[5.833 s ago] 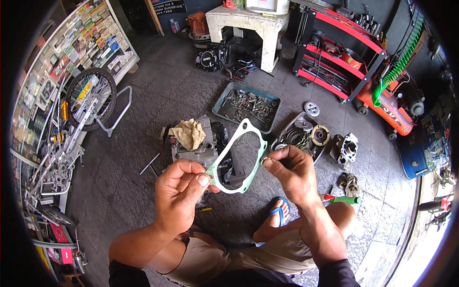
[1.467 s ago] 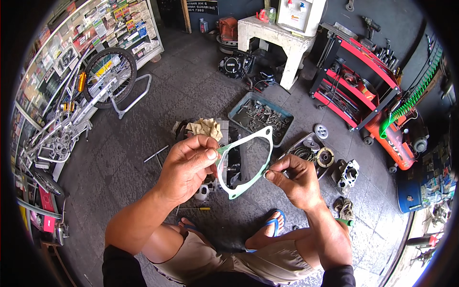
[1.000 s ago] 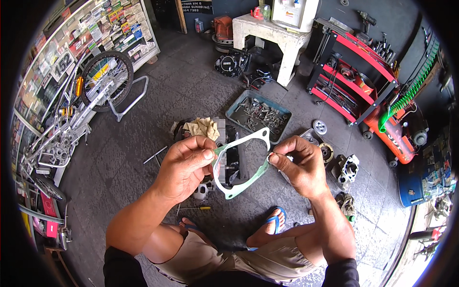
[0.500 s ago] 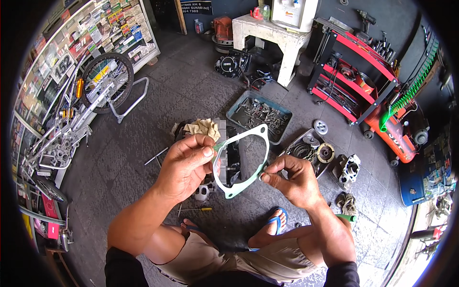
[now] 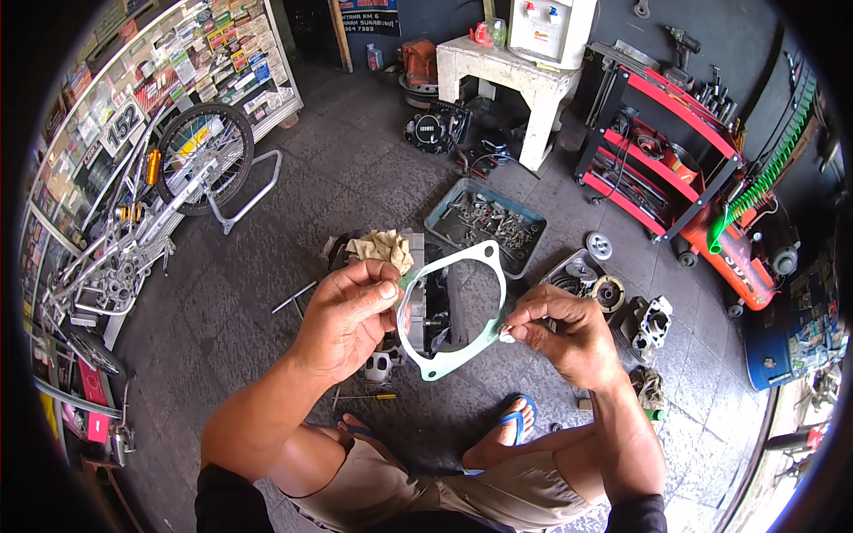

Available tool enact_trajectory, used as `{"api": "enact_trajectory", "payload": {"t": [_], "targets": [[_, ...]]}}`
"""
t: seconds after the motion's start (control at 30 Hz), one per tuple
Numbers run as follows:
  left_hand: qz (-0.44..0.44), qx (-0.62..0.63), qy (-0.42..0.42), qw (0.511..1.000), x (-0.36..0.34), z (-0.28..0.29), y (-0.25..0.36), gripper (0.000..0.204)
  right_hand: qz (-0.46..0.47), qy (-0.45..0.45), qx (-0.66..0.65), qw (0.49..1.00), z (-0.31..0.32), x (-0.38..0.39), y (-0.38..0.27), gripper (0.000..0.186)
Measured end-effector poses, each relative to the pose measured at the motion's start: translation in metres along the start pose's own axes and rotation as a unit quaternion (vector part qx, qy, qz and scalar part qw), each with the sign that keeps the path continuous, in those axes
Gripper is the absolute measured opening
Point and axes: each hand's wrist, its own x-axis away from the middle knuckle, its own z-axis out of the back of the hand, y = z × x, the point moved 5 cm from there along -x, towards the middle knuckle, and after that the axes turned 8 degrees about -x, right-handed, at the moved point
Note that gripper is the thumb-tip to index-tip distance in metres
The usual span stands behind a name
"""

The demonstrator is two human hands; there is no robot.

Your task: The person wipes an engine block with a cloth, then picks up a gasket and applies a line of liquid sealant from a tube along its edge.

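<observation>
My left hand point(image 5: 342, 313) pinches a thin ring-shaped gasket point(image 5: 460, 355) by its left edge, between thumb and fingers. It is whitish to pale green with bolt-hole ears at the top right and bottom. At its right edge my right hand point(image 5: 567, 342) is closed, thumb against bent fingers. A tiny white and red bit shows at those fingertips, touching or very near the gasket; what it is I cannot make out. Below the gasket, partly hidden by it and my left hand, a grey engine block point(image 5: 416, 306) stands on the floor, with a crumpled tan rag point(image 5: 380, 248) on top.
Beyond lies a tray point(image 5: 434, 216) of bolts; to the right, a metal pan point(image 5: 553, 272) of engine parts and a silver engine casting point(image 5: 656, 322). A yellow-handled screwdriver point(image 5: 384, 397) lies near my feet. Farther off stand a red tool cart point(image 5: 662, 166) and a bare bike frame point(image 5: 133, 231).
My right hand has shifted slightly right and down, showing the small white and red bit at its fingertips. My left hand still pinches the gasket. The whole view has tilted a little.
</observation>
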Motion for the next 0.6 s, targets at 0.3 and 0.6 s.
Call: {"api": "enact_trajectory", "payload": {"t": [0.3, 0.6], "targets": [[0.019, -0.005, -0.006, 1.000, 0.000, -0.001, -0.002, 0.011, 0.041, 0.015, 0.030, 0.999, 0.004, -0.013, -0.005, 0.009], [0.013, -0.011, -0.001, 1.000, -0.004, 0.001, -0.003, 0.011, 0.046, -0.024, 0.089, 0.995, -0.012, 0.001, 0.000, 0.009]]}}
